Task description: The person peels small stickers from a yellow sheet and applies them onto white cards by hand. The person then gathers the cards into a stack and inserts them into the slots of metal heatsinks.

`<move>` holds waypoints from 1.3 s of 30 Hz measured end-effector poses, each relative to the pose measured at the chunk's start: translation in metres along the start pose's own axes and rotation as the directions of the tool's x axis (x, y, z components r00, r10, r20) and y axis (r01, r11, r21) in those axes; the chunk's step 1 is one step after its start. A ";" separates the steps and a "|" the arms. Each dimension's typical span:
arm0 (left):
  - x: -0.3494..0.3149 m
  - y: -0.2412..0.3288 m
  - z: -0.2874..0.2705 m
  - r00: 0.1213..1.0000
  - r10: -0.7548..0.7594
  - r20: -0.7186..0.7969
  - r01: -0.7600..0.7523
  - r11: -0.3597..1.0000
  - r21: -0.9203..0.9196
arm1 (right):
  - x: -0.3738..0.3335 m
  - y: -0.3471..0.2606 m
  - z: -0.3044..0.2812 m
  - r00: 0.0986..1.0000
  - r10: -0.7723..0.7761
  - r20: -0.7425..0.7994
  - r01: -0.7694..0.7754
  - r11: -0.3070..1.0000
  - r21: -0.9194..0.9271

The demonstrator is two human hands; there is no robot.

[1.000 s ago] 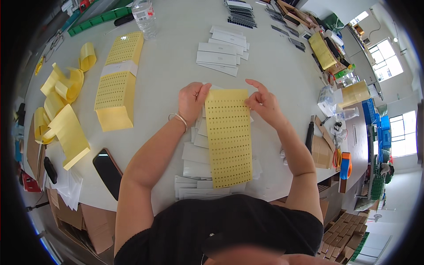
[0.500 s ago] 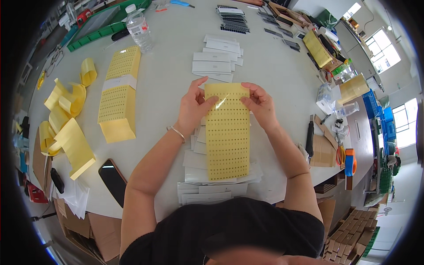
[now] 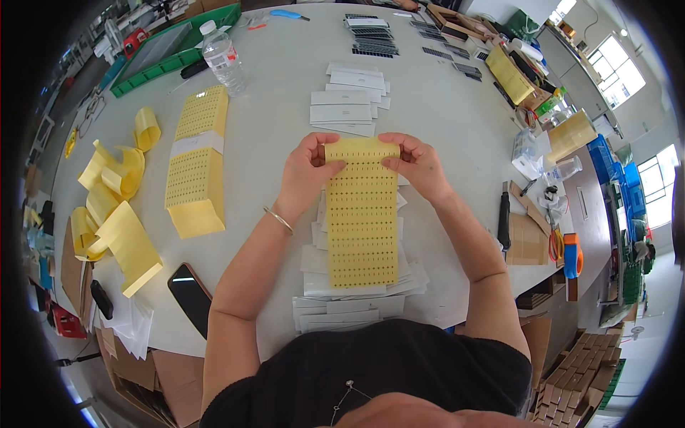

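Note:
Both hands hold a long yellow sheet (image 3: 362,228) with rows of small dark marks, which looks like a label sheet. My left hand (image 3: 308,170) pinches its upper left corner, thumb in front and fingers behind. At the upper right corner my right hand (image 3: 417,170) grips it the same way. The top strip bends between the hands, and the lower end hangs toward me over a row of overlapping white flat pieces (image 3: 351,315). More white flat pieces (image 3: 341,107) lie beyond the hands. What sits directly behind the sheet is hidden.
Left of me are a banded yellow sheet stack (image 3: 191,182), curled yellow strips (image 3: 132,246) and a phone (image 3: 190,299). A water bottle (image 3: 222,60) stands near a green tray (image 3: 153,60). Dark flat pieces (image 3: 369,36) lie far off. Orange tape (image 3: 572,255) sits at right.
The sheet's top edge now curves over between my fingers, and both thumbs sit slightly lower against it. The whole view has shifted a little.

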State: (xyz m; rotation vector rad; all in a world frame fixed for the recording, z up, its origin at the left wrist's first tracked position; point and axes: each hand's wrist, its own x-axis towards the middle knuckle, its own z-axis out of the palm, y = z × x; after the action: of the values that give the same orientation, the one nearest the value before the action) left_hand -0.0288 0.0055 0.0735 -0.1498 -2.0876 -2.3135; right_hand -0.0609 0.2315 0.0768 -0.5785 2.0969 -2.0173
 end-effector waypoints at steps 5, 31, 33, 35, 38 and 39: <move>0.003 -0.003 -0.014 0.999 0.050 0.018 -0.053 0.891 0.451 | 0.001 -0.009 0.006 0.998 0.063 -0.026 -0.066 0.982 -0.179; 0.012 -0.041 -0.013 0.927 0.299 0.227 -0.372 0.640 0.672 | 0.128 0.053 -0.011 0.994 0.039 0.106 0.043 0.737 -0.674; 0.010 -0.044 -0.015 0.943 0.272 0.193 -0.331 0.690 0.644 | 0.139 0.064 -0.007 0.971 -0.188 0.150 0.223 0.469 -0.855; 0.011 -0.049 -0.016 0.942 0.274 0.196 -0.335 0.706 0.624 | 0.143 0.069 -0.004 0.992 0.029 0.124 0.114 0.237 -0.965; 0.014 -0.058 -0.018 0.900 0.374 0.226 -0.422 0.612 0.669 | 0.134 0.081 -0.011 0.981 0.087 0.173 0.139 0.304 -0.943; 0.013 -0.058 -0.017 0.903 0.368 0.221 -0.416 0.618 0.667 | 0.126 0.082 -0.012 0.980 0.096 0.176 0.139 0.304 -0.942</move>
State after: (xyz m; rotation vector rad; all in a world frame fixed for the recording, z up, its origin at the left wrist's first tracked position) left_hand -0.0475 -0.0049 0.0152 -0.5914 -2.4798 -1.1633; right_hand -0.1930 0.1936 0.0146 -0.8834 2.9610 -0.3400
